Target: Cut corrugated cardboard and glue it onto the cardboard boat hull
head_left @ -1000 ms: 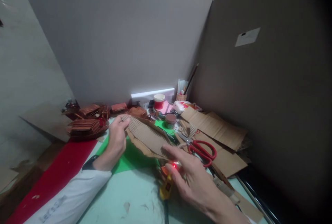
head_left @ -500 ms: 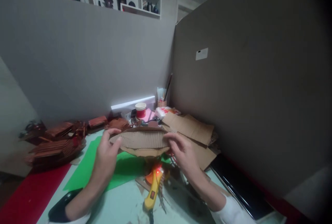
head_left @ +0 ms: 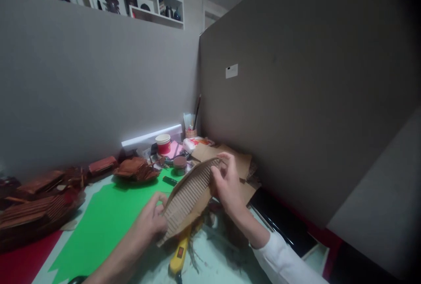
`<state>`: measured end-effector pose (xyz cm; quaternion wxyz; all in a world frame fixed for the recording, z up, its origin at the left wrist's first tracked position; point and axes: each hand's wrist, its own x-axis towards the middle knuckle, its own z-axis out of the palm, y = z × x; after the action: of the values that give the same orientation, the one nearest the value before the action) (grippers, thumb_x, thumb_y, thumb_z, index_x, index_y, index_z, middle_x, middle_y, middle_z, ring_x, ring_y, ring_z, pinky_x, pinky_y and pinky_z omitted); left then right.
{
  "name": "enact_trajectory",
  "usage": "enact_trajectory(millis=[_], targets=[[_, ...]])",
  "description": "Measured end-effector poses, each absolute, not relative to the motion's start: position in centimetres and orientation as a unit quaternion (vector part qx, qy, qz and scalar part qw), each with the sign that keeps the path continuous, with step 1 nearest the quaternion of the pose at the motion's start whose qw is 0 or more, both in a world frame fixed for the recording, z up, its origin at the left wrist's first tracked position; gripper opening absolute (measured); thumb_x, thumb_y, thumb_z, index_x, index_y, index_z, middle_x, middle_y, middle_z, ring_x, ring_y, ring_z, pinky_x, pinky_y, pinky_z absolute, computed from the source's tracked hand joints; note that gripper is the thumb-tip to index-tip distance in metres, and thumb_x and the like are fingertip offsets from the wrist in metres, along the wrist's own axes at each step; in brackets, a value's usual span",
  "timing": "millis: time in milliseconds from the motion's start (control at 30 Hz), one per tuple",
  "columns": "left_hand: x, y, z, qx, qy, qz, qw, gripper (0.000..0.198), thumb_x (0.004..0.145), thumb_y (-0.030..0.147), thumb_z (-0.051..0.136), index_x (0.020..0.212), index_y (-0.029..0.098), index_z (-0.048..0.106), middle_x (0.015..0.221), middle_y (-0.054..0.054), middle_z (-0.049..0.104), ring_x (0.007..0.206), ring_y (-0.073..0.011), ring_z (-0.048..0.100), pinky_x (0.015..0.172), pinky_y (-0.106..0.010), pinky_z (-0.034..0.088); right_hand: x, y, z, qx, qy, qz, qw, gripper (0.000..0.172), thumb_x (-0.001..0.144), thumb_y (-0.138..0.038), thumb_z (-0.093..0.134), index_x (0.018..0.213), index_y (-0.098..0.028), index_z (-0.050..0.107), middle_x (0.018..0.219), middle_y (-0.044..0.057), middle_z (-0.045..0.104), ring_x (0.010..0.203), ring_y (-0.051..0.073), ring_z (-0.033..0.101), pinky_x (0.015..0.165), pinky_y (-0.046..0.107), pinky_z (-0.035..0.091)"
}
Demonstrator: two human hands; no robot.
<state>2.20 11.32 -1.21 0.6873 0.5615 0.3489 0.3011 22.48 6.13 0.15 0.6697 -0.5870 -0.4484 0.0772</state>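
Between my hands is a boat-shaped piece of corrugated cardboard (head_left: 190,196), tilted, with curved raised sides and a ribbed inner face. My left hand (head_left: 153,218) is closed on its lower left end. Fingers and thumb of my right hand (head_left: 228,183) pinch its upper right end. Below the cardboard lies a yellow hot glue gun (head_left: 179,255) with a cord; its front part is hidden behind the piece. A green sheet (head_left: 108,218) spreads under and beyond my left forearm.
Reddish-brown boat-like models (head_left: 39,209) line the left side, with another model (head_left: 136,170) farther back. A red-and-white cup (head_left: 163,143), a round brown container (head_left: 180,163) and a holder of sticks (head_left: 190,133) stand at the back. Flat cardboard (head_left: 243,163) and a black glossy panel (head_left: 283,222) lie right.
The cardboard piece has turned from level to slanted, its left end now lower and nearer, its right end higher. My left hand has come down with it. The view has shifted to the right.
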Motion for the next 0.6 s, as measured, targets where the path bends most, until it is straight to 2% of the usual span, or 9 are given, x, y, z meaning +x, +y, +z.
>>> enact_trajectory(millis=[100, 167, 233, 300, 367, 467, 600], targets=[[2.7, 11.2, -2.4, 0.546, 0.333, 0.270, 0.720, 0.040, 0.049, 0.008, 0.055, 0.083, 0.025, 0.040, 0.065, 0.004, 0.066, 0.050, -0.0142, 0.060, 0.043, -0.020, 0.032, 22.7, 6.0, 0.6, -0.579, -0.458, 0.095, 0.668, 0.027, 0.089, -0.026, 0.047, 0.115, -0.019, 0.047, 0.088, 0.003, 0.067, 0.078, 0.019, 0.065, 0.073, 0.030, 0.049], [2.9, 11.2, -2.8, 0.539, 0.324, 0.257, 0.733, 0.051, 0.049, 0.008, 0.060, 0.095, 0.025, 0.043, 0.065, 0.003, 0.067, 0.054, -0.0174, 0.064, 0.044, -0.021, 0.036, 22.7, 5.8, 0.9, -0.573, -0.468, 0.100, 0.665, 0.025, 0.089, -0.028, 0.049, 0.112, -0.018, 0.052, 0.096, 0.006, 0.068, 0.087, 0.020, 0.066, 0.079, 0.032, 0.050], [3.0, 11.0, -3.0, 0.532, 0.300, 0.237, 0.756, 0.071, 0.049, 0.010, 0.066, 0.114, 0.025, 0.041, 0.074, -0.002, 0.071, 0.063, -0.0235, 0.069, 0.049, -0.025, 0.044, 22.6, 5.6, 1.2, -0.570, -0.477, 0.103, 0.661, 0.024, 0.089, -0.028, 0.051, 0.110, -0.017, 0.056, 0.098, 0.007, 0.069, 0.090, 0.022, 0.066, 0.081, 0.033, 0.049], [3.0, 10.7, -3.1, 0.520, 0.260, 0.193, 0.791, 0.092, 0.049, 0.013, 0.073, 0.131, 0.023, 0.033, 0.089, -0.010, 0.073, 0.072, -0.0287, 0.071, 0.057, -0.033, 0.051, 22.6, 5.4, 1.3, -0.568, -0.485, 0.106, 0.657, 0.023, 0.089, -0.027, 0.051, 0.108, -0.017, 0.059, 0.096, 0.006, 0.070, 0.089, 0.022, 0.066, 0.080, 0.033, 0.049], [3.1, 10.3, -3.2, 0.501, 0.228, 0.149, 0.822, 0.101, 0.052, 0.018, 0.078, 0.139, 0.023, 0.027, 0.099, -0.015, 0.072, 0.075, -0.0303, 0.072, 0.064, -0.039, 0.055, 22.5, 5.4, 1.3, -0.564, -0.491, 0.110, 0.655, 0.022, 0.089, -0.026, 0.051, 0.107, -0.018, 0.060, 0.096, 0.006, 0.071, 0.090, 0.022, 0.067, 0.079, 0.032, 0.050], [3.1, 9.8, -3.6, 0.495, 0.206, 0.129, 0.834, 0.097, 0.056, 0.018, 0.082, 0.140, 0.025, 0.034, 0.101, -0.014, 0.072, 0.079, -0.0303, 0.072, 0.070, -0.042, 0.056, 22.5, 5.6, 1.2, -0.558, -0.497, 0.114, 0.655, 0.022, 0.089, -0.027, 0.052, 0.107, -0.017, 0.060, 0.097, 0.007, 0.071, 0.090, 0.022, 0.068, 0.079, 0.031, 0.050], [3.0, 9.3, -3.4, 0.508, 0.187, 0.148, 0.828, 0.087, 0.055, 0.017, 0.083, 0.135, 0.026, 0.048, 0.100, -0.010, 0.073, 0.096, -0.0329, 0.069, 0.085, -0.045, 0.052, 22.5, 5.6, 1.1, -0.554, -0.507, 0.121, 0.649, 0.024, 0.089, -0.029, 0.052, 0.109, -0.016, 0.059, 0.096, 0.007, 0.071, 0.089, 0.022, 0.067, 0.081, 0.032, 0.051]])
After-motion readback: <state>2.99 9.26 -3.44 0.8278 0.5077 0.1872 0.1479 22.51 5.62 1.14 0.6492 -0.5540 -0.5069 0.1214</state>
